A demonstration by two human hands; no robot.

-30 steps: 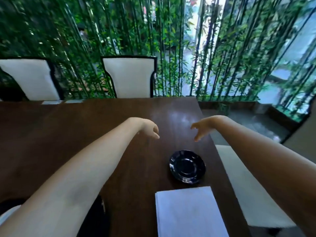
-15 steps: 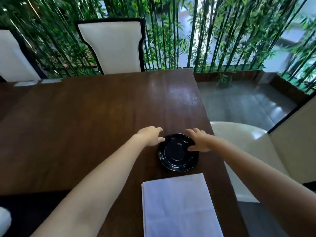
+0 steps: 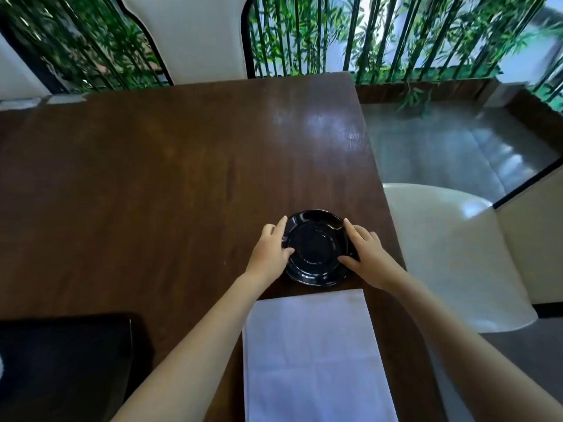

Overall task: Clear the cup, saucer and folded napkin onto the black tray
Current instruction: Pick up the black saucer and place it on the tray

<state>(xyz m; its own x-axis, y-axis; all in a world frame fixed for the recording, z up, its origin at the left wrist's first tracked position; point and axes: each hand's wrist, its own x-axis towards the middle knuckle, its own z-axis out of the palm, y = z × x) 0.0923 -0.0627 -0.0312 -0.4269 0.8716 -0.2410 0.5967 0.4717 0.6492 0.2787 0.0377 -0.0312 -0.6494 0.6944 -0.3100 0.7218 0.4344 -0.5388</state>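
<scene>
A glossy black saucer (image 3: 315, 246) sits on the dark wooden table (image 3: 152, 184) near its right edge. My left hand (image 3: 269, 254) grips the saucer's left rim, thumb over the rim. My right hand (image 3: 365, 254) grips the right rim the same way. Just in front of the saucer lies the folded white napkin (image 3: 313, 360), flat on the table. The black tray (image 3: 64, 367) lies at the lower left; a sliver of something white shows at its left edge. No cup is clearly in view.
A white chair (image 3: 195, 38) stands at the table's far side, another white chair (image 3: 451, 251) at its right. Bamboo stems (image 3: 380, 35) line the back. Small white cards (image 3: 42, 100) lie at the far left edge.
Both hands came down from above the table and closed on the two sides of the saucer. The view has tilted downward, bringing the tray into sight.
</scene>
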